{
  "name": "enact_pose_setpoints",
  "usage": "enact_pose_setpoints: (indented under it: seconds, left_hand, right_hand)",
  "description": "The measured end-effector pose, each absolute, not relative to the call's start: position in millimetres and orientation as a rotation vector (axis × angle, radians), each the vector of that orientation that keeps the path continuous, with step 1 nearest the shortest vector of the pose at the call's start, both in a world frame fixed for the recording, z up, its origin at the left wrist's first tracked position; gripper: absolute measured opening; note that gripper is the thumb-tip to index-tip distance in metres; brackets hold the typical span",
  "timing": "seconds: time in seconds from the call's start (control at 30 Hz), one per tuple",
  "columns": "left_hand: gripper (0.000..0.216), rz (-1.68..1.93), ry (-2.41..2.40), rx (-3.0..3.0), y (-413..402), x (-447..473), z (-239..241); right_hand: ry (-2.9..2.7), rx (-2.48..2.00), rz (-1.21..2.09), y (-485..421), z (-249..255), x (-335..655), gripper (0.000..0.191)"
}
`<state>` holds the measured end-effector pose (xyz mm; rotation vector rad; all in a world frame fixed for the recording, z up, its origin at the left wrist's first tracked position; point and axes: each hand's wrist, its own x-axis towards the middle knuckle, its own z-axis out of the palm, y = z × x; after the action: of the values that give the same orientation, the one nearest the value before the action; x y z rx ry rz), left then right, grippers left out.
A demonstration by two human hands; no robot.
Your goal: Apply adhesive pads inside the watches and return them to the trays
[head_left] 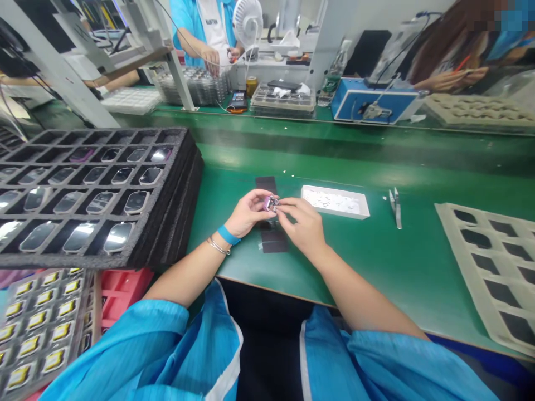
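A small pink square device with a metal-looking centre, perhaps a smartwatch body (pixel 271 203), sits in the fingers of my left hand (pixel 248 213). My right hand (pixel 301 225) pinches its right side with the fingertips, and my fingers hide part of it. Below my hands lies a dark rectangular mat (pixel 272 242) on the green workbench (pixel 418 267). A white shallow box (pixel 335 201) holding small bright pieces sits just right of my right hand. Metal tweezers (pixel 395 208) lie further right.
A stacked black foam tray (pixel 96 192) of glossy watch-like parts fills the left side. A beige foam tray (pixel 489 262) lies at right. A tray of yellow-labelled parts (pixel 42 328) and a pink bin (pixel 123 292) sit lower left. Co-workers and a blue machine (pixel 371 100) stand across the bench.
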<state>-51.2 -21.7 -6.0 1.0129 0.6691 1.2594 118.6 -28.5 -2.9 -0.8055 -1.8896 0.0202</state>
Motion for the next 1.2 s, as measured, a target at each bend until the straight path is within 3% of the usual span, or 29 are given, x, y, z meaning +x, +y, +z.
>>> enact_pose_setpoints:
  seconds: [0.63, 0.83, 1.0, 1.2]
  left_hand:
    - [0.052, 1.319, 0.720, 1.144, -23.6, -46.8, -8.5]
    - [0.052, 1.197, 0.632, 0.914, -24.4, -50.7, -1.7]
    - [0.053, 1.152, 0.624, 0.869, -22.0, -51.1, -1.1]
    - [0.055, 1.123, 0.648, 0.890, -22.9, -44.9, -3.8]
  right_hand:
    - [-1.906, -0.768, -0.105, -27.1, -3.1, 115.7, 0.011]
    - [-1.724, -1.184, -0.152, 4.4, 6.1, 171.3, 0.013]
    - [-1.763, -1.511, 0.022, 29.5, -4.0, 211.6, 0.017]
    - [-1.643, -1.132, 0.640, -7.9, 11.0, 146.8, 0.015]
